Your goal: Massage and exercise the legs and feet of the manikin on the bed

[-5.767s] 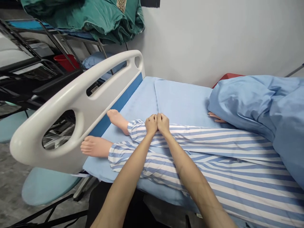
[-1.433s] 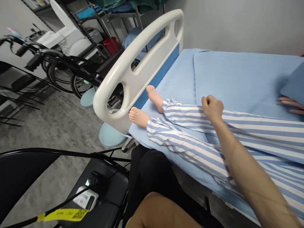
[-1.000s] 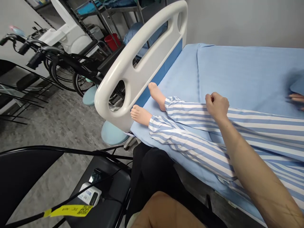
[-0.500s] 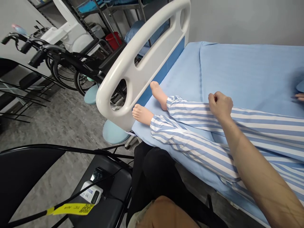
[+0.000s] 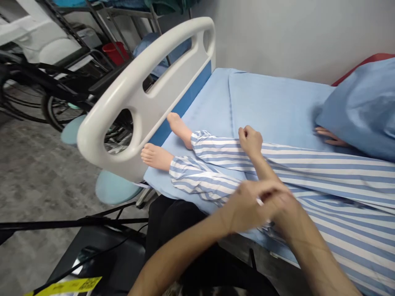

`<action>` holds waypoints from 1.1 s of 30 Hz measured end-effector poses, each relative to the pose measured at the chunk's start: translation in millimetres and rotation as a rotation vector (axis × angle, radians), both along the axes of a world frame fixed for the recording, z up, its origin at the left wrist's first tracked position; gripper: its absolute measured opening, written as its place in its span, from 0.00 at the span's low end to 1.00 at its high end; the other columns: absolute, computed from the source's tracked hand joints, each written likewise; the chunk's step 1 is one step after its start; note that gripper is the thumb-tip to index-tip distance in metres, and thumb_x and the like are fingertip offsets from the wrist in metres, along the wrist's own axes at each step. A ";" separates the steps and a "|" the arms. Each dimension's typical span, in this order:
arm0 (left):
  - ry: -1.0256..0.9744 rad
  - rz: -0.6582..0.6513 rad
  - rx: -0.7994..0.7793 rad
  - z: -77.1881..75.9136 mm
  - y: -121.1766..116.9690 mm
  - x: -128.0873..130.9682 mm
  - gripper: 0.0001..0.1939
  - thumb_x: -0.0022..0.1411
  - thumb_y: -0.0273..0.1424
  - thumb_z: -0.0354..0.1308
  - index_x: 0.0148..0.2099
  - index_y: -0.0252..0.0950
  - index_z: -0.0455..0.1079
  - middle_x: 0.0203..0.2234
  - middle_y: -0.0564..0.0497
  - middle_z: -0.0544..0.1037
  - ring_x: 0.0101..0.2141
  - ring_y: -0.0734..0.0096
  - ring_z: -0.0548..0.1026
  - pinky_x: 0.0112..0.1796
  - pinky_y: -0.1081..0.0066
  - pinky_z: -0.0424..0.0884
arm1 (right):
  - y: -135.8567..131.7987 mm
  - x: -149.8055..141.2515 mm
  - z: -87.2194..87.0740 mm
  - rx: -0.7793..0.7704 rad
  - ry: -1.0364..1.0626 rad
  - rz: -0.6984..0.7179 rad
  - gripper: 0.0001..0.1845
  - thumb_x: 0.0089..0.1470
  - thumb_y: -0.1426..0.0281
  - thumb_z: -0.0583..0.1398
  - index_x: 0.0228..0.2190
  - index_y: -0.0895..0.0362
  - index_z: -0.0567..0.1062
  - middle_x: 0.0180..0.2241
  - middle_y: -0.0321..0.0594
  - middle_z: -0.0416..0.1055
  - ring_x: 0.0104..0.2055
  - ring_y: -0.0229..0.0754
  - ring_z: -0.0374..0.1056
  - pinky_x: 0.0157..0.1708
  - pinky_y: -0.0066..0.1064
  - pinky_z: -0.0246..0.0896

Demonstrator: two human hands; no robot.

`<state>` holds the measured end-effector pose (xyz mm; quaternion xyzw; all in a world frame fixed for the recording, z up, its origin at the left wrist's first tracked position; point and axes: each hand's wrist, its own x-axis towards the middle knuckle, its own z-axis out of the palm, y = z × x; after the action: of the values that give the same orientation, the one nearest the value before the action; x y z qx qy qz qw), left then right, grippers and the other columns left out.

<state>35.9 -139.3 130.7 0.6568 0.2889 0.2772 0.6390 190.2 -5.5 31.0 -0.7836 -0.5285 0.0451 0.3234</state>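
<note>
My right hand [image 5: 250, 140] is closed in a fist on the upper leg of blue-and-white striped trousers [image 5: 222, 148]; no cloth shows bunched in it. Smeared by motion, my left hand [image 5: 256, 201] is in front of my right forearm [image 5: 296, 226], thumb and fingers curved towards it. I cannot tell whether it touches. The trousers clothe a figure lying on the bed, with two bare, smooth, doll-like feet: the far foot [image 5: 180, 128] and the near foot [image 5: 156, 157]. Another hand [image 5: 331, 137] shows partly under blue cloth [image 5: 364, 111] at the right.
A white bed end panel [image 5: 163, 98] stands beyond the feet. Light blue sheet [image 5: 271, 102] covers the mattress. A black chair [image 5: 101, 255] with a yellow tag [image 5: 74, 285] is at the lower left. A round stool [image 5: 115, 187], a wheelchair [image 5: 58, 107] and a red bucket [image 5: 115, 52] are further off.
My left hand, out of view half a second ago, has come up to my right forearm. The view has swung right, showing more blue cloth. My right fist stays on the trouser leg.
</note>
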 end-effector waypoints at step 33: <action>0.624 0.599 0.891 -132.0 164.1 54.0 0.12 0.68 0.31 0.45 0.36 0.37 0.69 0.32 0.46 0.76 0.37 0.61 0.73 0.38 0.66 0.61 | 0.4 12.0 49.0 0.247 0.232 0.219 0.21 0.59 0.60 0.52 0.18 0.53 0.54 0.16 0.27 0.50 0.21 0.34 0.48 0.26 0.28 0.45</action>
<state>89.9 24.8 -1.3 0.8009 0.4903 0.3335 0.0831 202.2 -5.1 80.0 -0.6655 -0.5713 0.1049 0.4688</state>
